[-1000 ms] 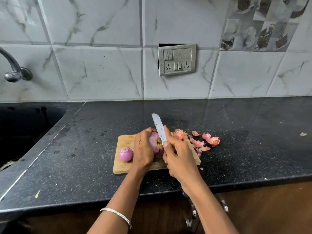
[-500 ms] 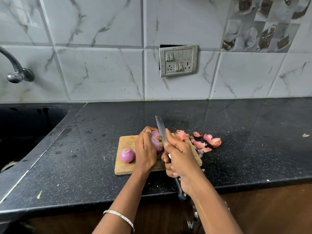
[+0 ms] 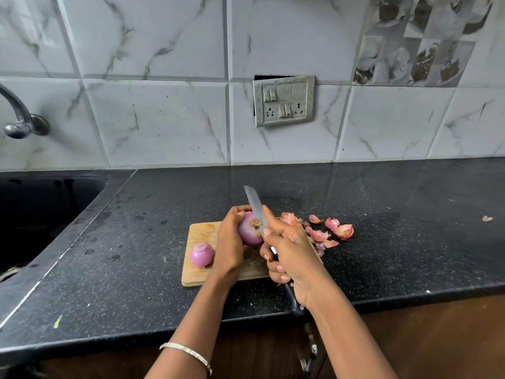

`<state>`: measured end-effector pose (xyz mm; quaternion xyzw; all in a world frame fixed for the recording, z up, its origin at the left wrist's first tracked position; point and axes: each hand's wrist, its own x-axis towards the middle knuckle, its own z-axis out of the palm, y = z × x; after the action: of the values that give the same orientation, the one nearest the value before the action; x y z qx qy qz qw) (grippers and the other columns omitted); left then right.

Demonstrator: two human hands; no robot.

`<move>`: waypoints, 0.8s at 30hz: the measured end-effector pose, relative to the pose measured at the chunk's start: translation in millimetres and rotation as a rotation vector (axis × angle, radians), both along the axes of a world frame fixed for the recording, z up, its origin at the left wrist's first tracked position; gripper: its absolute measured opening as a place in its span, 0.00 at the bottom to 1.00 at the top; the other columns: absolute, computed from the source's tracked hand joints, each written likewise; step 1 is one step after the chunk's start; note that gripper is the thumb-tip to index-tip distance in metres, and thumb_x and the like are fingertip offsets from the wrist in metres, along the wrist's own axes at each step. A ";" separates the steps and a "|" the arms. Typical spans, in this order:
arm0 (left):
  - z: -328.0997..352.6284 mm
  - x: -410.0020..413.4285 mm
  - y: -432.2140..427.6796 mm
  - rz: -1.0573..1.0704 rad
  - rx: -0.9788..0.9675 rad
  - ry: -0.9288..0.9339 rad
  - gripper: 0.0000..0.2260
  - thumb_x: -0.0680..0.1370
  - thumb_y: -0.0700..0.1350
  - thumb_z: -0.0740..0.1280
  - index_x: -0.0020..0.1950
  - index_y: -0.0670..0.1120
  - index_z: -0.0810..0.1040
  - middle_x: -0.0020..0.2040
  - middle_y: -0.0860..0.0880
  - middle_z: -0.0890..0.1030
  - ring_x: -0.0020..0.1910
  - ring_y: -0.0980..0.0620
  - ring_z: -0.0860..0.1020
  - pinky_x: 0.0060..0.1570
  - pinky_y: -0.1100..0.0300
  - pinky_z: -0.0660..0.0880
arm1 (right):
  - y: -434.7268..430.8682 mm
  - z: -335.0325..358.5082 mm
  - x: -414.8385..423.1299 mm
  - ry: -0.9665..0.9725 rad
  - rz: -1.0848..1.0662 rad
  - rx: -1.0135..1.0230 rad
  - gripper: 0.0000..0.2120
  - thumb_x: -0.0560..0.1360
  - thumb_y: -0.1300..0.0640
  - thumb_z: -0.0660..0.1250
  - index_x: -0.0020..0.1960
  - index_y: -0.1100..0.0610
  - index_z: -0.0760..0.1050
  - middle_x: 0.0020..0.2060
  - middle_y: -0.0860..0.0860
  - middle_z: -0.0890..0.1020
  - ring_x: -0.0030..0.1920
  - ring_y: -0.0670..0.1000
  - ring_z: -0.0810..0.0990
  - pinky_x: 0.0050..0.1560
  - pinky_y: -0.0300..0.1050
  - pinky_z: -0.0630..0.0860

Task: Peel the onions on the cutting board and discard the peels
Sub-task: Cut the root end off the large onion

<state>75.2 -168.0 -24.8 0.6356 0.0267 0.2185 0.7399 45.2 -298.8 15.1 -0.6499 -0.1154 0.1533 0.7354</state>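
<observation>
While the left hand (image 3: 231, 242) cups the onion (image 3: 249, 233), the right hand (image 3: 292, 251) grips the knife (image 3: 255, 207) against it. Peels (image 3: 328, 231) litter the tabletop (image 3: 396, 242) right of the board (image 3: 200, 233); a peeled onion (image 3: 202, 254) sits left.

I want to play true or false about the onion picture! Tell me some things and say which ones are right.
1. The left hand holds an onion over the cutting board. True.
2. The right hand holds a spoon. False: it grips a knife, blade against the held onion.
3. A second onion sits on the board, left of the hands. True.
4. The peels are in the sink. False: they lie on the counter, right of the board.
5. The wall switch plate is above the counter. True.
</observation>
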 end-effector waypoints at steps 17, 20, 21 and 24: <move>10.4 -3.1 5.5 -0.146 -0.380 0.210 0.29 0.85 0.57 0.53 0.38 0.40 0.82 0.34 0.41 0.83 0.32 0.47 0.83 0.36 0.56 0.81 | -9.8 0.4 6.6 -0.183 0.137 -0.206 0.21 0.86 0.56 0.59 0.70 0.32 0.72 0.29 0.49 0.69 0.24 0.44 0.60 0.20 0.35 0.56; 10.2 -3.7 3.7 -0.155 -0.356 0.226 0.35 0.85 0.60 0.50 0.36 0.41 0.86 0.38 0.39 0.85 0.38 0.45 0.84 0.50 0.50 0.80 | -0.3 -8.6 -0.4 -0.187 0.052 -0.181 0.21 0.86 0.56 0.59 0.70 0.32 0.71 0.29 0.49 0.67 0.24 0.43 0.60 0.21 0.36 0.56; 9.1 -3.5 3.6 -0.145 -0.353 0.224 0.35 0.85 0.62 0.50 0.39 0.39 0.85 0.39 0.38 0.85 0.39 0.44 0.84 0.52 0.49 0.79 | 3.6 -12.0 -2.8 -0.184 0.020 -0.160 0.21 0.86 0.56 0.58 0.71 0.33 0.71 0.29 0.49 0.67 0.24 0.43 0.60 0.21 0.37 0.56; 4.5 -2.3 5.3 -0.074 -0.355 0.221 0.35 0.84 0.64 0.50 0.45 0.37 0.83 0.40 0.37 0.84 0.42 0.41 0.83 0.52 0.48 0.79 | 15.4 -22.0 -8.4 -0.174 -0.062 -0.112 0.22 0.86 0.57 0.58 0.72 0.34 0.70 0.30 0.50 0.66 0.24 0.43 0.60 0.21 0.36 0.57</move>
<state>72.9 -162.7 -20.3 0.5162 0.1223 0.1117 0.8403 36.8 -283.4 -6.9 -0.7042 -0.1499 0.0796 0.6894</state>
